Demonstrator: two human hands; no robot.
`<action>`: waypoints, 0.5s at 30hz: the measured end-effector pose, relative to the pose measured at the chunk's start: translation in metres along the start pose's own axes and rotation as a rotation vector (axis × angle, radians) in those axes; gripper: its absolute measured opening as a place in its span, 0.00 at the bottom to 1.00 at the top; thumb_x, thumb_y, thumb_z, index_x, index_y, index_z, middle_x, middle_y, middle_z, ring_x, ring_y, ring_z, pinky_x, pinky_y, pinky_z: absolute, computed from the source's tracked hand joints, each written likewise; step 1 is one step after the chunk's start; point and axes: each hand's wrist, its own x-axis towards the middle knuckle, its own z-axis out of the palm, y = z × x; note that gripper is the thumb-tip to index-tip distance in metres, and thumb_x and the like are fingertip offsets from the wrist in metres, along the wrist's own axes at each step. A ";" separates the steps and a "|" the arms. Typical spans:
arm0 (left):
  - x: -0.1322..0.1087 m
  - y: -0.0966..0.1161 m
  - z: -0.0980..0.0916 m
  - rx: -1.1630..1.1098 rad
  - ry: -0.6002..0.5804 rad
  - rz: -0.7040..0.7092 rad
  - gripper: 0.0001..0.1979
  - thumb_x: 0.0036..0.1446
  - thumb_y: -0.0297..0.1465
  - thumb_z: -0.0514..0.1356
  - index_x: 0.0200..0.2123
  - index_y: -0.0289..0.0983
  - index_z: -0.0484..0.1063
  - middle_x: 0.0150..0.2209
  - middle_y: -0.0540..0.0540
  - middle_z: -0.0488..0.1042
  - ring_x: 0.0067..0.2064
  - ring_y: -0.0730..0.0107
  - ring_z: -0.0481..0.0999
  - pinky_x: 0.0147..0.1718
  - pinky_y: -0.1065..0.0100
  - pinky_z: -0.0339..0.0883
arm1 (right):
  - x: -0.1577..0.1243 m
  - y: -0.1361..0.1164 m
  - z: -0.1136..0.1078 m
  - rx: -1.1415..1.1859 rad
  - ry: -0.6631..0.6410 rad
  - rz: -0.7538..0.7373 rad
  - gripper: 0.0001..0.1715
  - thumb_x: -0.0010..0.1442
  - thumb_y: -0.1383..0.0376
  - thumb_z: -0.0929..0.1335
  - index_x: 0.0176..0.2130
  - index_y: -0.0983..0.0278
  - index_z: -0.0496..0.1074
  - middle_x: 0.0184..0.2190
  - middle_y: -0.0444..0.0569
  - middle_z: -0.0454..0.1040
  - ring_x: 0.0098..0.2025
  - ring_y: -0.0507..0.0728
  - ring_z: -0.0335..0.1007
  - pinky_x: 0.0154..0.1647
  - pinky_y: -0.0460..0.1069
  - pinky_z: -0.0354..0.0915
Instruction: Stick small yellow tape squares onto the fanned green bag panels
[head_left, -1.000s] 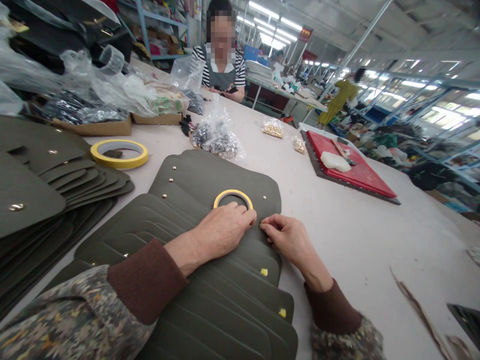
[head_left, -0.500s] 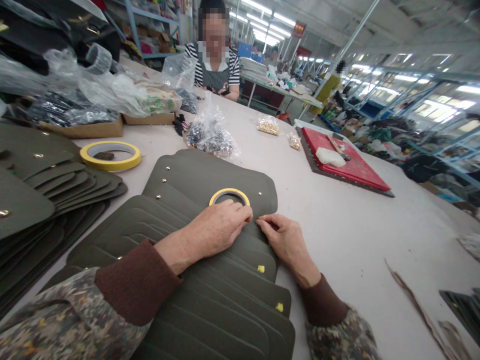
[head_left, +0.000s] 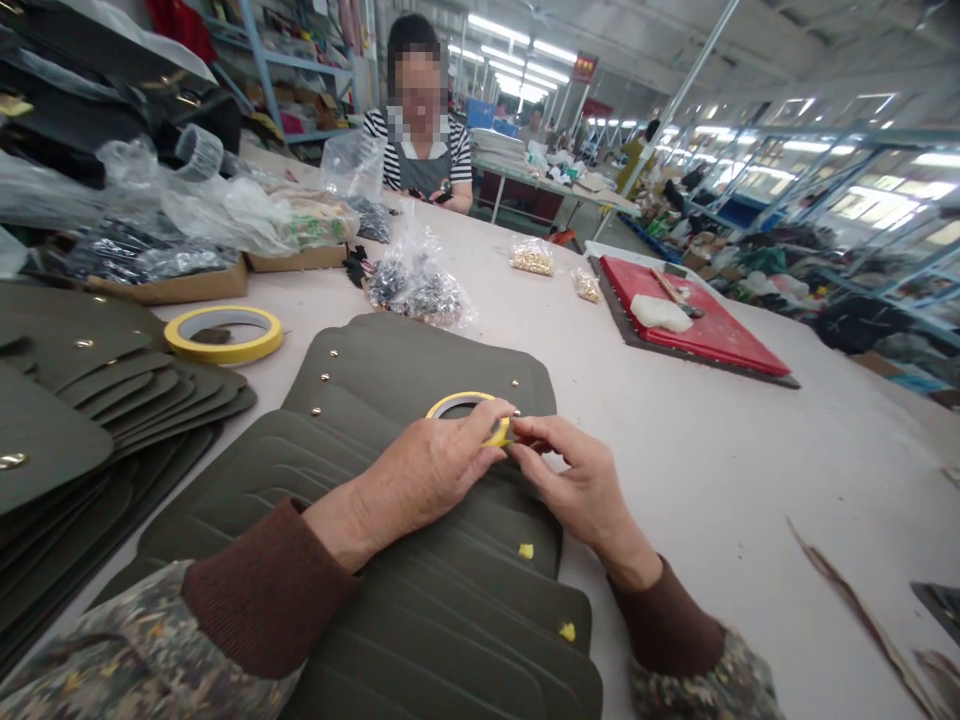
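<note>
My left hand (head_left: pixel 424 462) is closed round a roll of yellow tape (head_left: pixel 455 400), held just above the dark green panels. Thumb and fingers of my right hand (head_left: pixel 577 480) pinch at the tape's edge, right beside my left fingertips. The tape end itself is mostly hidden by the fingers. Under both hands lies a fanned, overlapping stack of dark green panels (head_left: pixel 420 350) with small gold studs near their corners. Small bits of yellow tape, one nearer (head_left: pixel 568 632) and one farther (head_left: pixel 526 551), stick to the right edges of lower panels.
Another yellow tape roll (head_left: pixel 262 345) lies at left, by a second panel stack (head_left: pixel 60 400). Behind are plastic bags of small parts (head_left: pixel 420 280) and cardboard trays (head_left: pixel 180 285). A red board (head_left: pixel 720 330) carries a hammer-like tool. Across the table sits a co-worker (head_left: pixel 420 150).
My left hand has turned and lifted the tape roll, its yellow side now showing by the thumb. My right hand has moved from the panel's edge up to the tape.
</note>
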 end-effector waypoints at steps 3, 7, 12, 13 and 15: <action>0.000 0.001 0.001 0.031 -0.009 -0.027 0.17 0.62 0.29 0.55 0.54 0.40 0.58 0.42 0.46 0.78 0.42 0.64 0.79 0.36 0.69 0.71 | 0.001 -0.006 0.006 -0.111 0.015 -0.114 0.08 0.61 0.70 0.65 0.37 0.62 0.74 0.32 0.49 0.77 0.33 0.53 0.73 0.36 0.48 0.68; 0.001 0.001 0.001 0.025 -0.031 -0.028 0.12 0.63 0.28 0.53 0.50 0.40 0.62 0.43 0.47 0.77 0.43 0.65 0.78 0.37 0.69 0.69 | 0.002 -0.005 0.011 -0.286 0.060 -0.202 0.09 0.59 0.72 0.64 0.34 0.62 0.73 0.27 0.47 0.75 0.29 0.52 0.71 0.31 0.47 0.66; 0.005 0.002 0.001 -0.022 -0.026 -0.035 0.05 0.64 0.27 0.52 0.41 0.38 0.67 0.38 0.48 0.75 0.41 0.68 0.76 0.38 0.69 0.67 | 0.002 -0.005 0.013 -0.334 0.154 -0.243 0.09 0.58 0.73 0.63 0.32 0.64 0.73 0.24 0.47 0.74 0.25 0.51 0.69 0.28 0.46 0.65; 0.006 0.002 0.001 -0.012 -0.017 -0.033 0.05 0.64 0.27 0.52 0.39 0.38 0.67 0.36 0.48 0.75 0.39 0.68 0.76 0.37 0.69 0.66 | 0.002 -0.007 0.014 -0.324 0.163 -0.220 0.09 0.57 0.73 0.64 0.31 0.65 0.73 0.24 0.47 0.74 0.25 0.51 0.69 0.27 0.46 0.64; 0.009 0.003 0.002 0.010 0.010 -0.022 0.06 0.64 0.27 0.51 0.36 0.37 0.67 0.33 0.48 0.74 0.36 0.68 0.75 0.35 0.69 0.65 | 0.003 -0.011 0.015 -0.253 0.173 -0.108 0.08 0.55 0.72 0.65 0.30 0.65 0.74 0.23 0.46 0.74 0.24 0.51 0.68 0.27 0.46 0.64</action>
